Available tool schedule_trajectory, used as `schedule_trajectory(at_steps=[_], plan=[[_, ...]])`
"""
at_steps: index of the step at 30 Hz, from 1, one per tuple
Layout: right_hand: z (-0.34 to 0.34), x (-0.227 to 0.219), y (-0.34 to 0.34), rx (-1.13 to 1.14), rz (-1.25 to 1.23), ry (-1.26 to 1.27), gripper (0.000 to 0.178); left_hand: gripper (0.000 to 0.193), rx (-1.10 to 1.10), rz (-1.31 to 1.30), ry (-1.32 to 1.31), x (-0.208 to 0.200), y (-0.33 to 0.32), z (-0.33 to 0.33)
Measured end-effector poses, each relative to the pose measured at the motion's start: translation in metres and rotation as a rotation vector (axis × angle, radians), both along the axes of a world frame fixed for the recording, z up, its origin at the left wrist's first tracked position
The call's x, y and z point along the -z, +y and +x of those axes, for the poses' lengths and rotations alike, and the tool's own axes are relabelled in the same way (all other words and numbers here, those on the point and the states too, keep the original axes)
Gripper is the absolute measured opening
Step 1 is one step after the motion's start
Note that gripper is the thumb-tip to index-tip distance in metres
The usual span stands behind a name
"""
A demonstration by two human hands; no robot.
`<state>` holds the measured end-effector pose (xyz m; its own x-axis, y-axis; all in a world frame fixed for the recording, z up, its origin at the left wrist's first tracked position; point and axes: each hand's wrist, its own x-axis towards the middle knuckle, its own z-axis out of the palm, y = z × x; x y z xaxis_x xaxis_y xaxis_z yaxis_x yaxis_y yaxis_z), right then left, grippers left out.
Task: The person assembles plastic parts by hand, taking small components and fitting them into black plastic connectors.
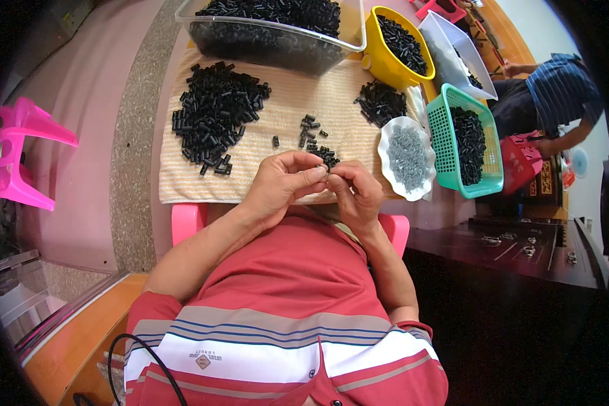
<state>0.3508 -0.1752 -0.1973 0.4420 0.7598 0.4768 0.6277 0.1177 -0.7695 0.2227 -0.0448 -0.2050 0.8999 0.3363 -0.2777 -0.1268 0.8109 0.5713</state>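
Note:
My left hand and my right hand meet near the front edge of the towel-covered table. Both pinch with thumb and forefinger at one spot, on something too small to make out. Just beyond the fingertips lies a little cluster of short black cylindrical pieces, with a few more scattered behind it. To the left is a large heap of black pieces. A smaller pile of thinner-looking black pieces sits at the right. Close to my right hand stands a white scalloped dish full of small clear-grey pieces.
At the back stands a clear tub of black pieces. Along the right are a yellow basket, a white bin and a green basket, all holding black pieces. A pink stool stands left; another person is at right.

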Motion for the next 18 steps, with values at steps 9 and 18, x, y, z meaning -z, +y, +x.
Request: schedule_trajectory(at_steps=[9,18], plan=[[0.0001,-0.0047,0.0036,0.009,0.058,-0.153,0.016,0.012,0.048,-0.057,-0.011,-0.0054,0.0006,-0.0018],[0.0039,-0.0079,0.0018,-0.001,0.071,-0.267,0.015,0.010,0.125,-0.119,-0.006,-0.0062,0.0012,-0.0025]])
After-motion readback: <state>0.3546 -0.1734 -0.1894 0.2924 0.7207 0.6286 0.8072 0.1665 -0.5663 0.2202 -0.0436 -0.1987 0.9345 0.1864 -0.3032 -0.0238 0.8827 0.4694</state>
